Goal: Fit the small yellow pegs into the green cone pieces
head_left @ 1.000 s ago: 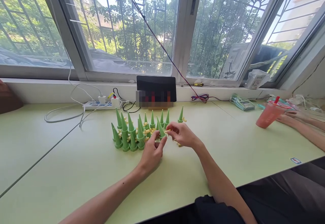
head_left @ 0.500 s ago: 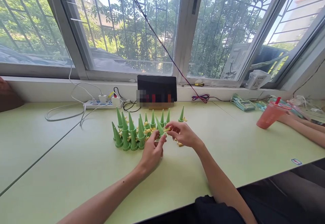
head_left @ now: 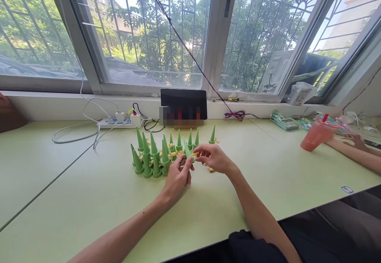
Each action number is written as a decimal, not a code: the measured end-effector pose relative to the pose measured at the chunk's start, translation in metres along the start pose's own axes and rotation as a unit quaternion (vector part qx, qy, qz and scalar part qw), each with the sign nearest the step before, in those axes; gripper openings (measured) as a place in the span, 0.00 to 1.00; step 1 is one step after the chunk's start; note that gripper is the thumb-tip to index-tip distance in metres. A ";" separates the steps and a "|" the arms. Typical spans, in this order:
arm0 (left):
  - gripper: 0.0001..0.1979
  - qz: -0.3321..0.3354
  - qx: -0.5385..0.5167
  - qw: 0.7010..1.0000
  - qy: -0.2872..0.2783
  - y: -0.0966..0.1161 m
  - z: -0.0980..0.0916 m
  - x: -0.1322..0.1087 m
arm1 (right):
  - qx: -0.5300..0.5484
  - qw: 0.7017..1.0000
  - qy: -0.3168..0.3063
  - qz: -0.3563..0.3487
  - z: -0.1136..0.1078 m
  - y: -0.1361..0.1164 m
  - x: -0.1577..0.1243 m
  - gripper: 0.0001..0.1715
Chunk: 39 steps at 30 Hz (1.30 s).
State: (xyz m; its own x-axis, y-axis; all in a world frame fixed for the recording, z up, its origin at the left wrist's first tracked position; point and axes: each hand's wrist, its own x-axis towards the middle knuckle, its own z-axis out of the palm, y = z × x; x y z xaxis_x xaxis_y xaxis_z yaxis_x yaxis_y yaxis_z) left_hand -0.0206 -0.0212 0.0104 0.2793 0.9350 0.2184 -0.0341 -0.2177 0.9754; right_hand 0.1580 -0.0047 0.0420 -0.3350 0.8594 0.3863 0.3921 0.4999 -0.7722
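Note:
A cluster of several green cone-shaped plastic spikes (head_left: 149, 155) stands upright on the pale green table (head_left: 89, 199), with small yellow parts lying among them. My left hand (head_left: 177, 177) pinches one green cone (head_left: 187, 151) at its base, just right of the cluster. My right hand (head_left: 216, 159) is closed in a pinch on a small yellow piece (head_left: 195, 155) held against that cone. More yellow pieces (head_left: 210, 169) lie under my right hand. One lone green cone (head_left: 212, 134) stands behind my hands.
A dark tablet (head_left: 183, 106) leans on the window sill behind the cones. A power strip (head_left: 119, 122) with white cables lies at the back left. At the right a pink drink cup (head_left: 316, 134) stands by another person's forearm and hand (head_left: 354, 146).
My hands have drawn slightly closer together around the held cone. The other person's hand at the right has shifted a little further right.

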 end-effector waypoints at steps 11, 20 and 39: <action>0.18 0.002 0.000 1.000 0.010 0.002 0.000 -0.002 | -0.006 1.000 -0.002 -0.001 0.001 0.001 -0.001 0.09; 0.17 0.013 0.006 1.000 0.018 0.002 0.000 -0.003 | 0.006 1.000 0.009 -0.016 0.002 -0.001 0.001 0.09; 0.16 0.027 0.012 0.999 0.019 0.004 -0.001 -0.004 | 0.014 1.000 0.013 -0.021 0.003 -0.004 0.000 0.08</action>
State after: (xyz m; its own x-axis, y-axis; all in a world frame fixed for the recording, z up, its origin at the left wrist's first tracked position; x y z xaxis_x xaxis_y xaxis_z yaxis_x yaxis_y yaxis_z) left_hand -0.0225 -0.0251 0.0133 0.2412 0.9315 0.2723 -0.0245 -0.2746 0.9612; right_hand 0.1542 -0.0064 0.0436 -0.3273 0.8408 0.4311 0.3536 0.5321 -0.7693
